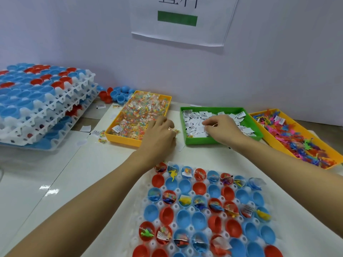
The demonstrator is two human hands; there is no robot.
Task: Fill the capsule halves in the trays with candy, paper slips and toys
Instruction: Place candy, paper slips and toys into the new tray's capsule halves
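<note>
Our left hand (161, 133) grips candy packets (174, 131); our right hand (221, 129) pinches paper slips (202, 127). Loosely bunched, either could spill onto the worktop (89, 164).

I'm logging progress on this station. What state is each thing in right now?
Left hand: in the candy tray, closed on candy packets.
Right hand: in the green tray, pinching paper slips.
Toy tray: full, untouched.
Front capsule tray: partly filled, alternate rows empty.
Tray stack: stacked, top capsule halves empty.
</note>
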